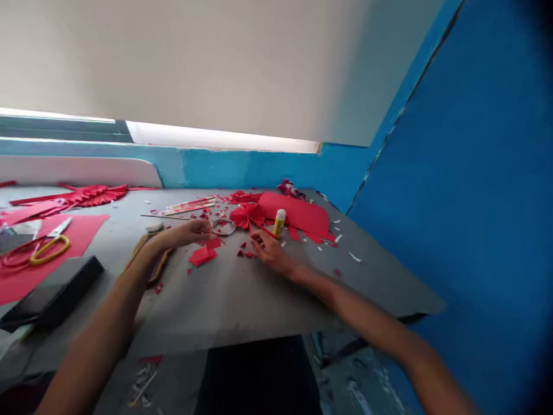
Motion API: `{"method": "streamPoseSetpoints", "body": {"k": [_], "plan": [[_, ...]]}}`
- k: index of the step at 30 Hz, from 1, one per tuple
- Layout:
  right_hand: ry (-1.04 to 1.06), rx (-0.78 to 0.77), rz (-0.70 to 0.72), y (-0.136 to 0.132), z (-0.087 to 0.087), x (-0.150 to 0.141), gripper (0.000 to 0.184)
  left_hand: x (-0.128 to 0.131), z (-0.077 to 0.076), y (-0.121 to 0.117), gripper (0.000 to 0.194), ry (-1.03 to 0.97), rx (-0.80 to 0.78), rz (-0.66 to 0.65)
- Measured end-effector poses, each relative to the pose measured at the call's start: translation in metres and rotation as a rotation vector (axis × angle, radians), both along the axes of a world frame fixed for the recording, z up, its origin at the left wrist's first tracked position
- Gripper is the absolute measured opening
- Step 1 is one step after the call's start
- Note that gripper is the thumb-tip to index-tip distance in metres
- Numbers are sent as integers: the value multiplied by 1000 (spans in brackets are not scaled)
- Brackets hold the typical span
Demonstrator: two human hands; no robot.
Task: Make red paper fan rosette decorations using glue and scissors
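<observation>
My right hand [272,252] pinches the narrow lower end of a pleated red paper fan [246,215] close above the table. My left hand [192,231] is closed, with fingertips at the left edge of a roll of clear tape [224,227]; what those fingers hold, if anything, is too small to make out. Just right of the fan a yellow glue stick [279,223] with a white cap stands upright. Cut red paper pieces [203,255] lie below my left hand. Under my left wrist are yellow-handled scissors [161,268], partly hidden.
A large red paper sheet [298,214] and scraps cover the table's back right. Thin sticks [190,206] lie behind my left hand. At left are another pair of scissors [49,246], a black box [54,291] and pleated red paper [99,196]. A blue wall [466,190] borders the right.
</observation>
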State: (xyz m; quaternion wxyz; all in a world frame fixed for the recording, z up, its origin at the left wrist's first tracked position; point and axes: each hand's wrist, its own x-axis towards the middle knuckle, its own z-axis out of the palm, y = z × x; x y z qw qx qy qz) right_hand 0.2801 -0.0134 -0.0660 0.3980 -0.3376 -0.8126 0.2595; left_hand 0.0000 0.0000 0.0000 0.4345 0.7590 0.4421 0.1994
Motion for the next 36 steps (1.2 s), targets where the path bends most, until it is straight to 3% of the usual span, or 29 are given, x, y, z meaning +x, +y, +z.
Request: {"method": "streamPoseSetpoints", "body": {"k": [6,10,15,20,25,29,36], "plan": [[42,-43,122,-6,7,-1,32,41,-13,-6,31,-187,50,-44],[68,39,195,-12,10,-2,26,60,-19,-13,29,-264,13,-58],[55,187,155,-11,14,2,23,65,-26,-15,36,-338,-209,-11],[32,227,186,-6,13,7,27,62,-31,-12,35,-359,-274,-66],[45,179,189,-6,16,5,23,63,-32,-9,35,-400,-292,-15],[92,43,53,-8,18,2,25,67,-33,-9,33,-442,-245,58],[156,-169,26,-6,9,-2,27,79,-43,-8,38,-443,-267,13]]}}
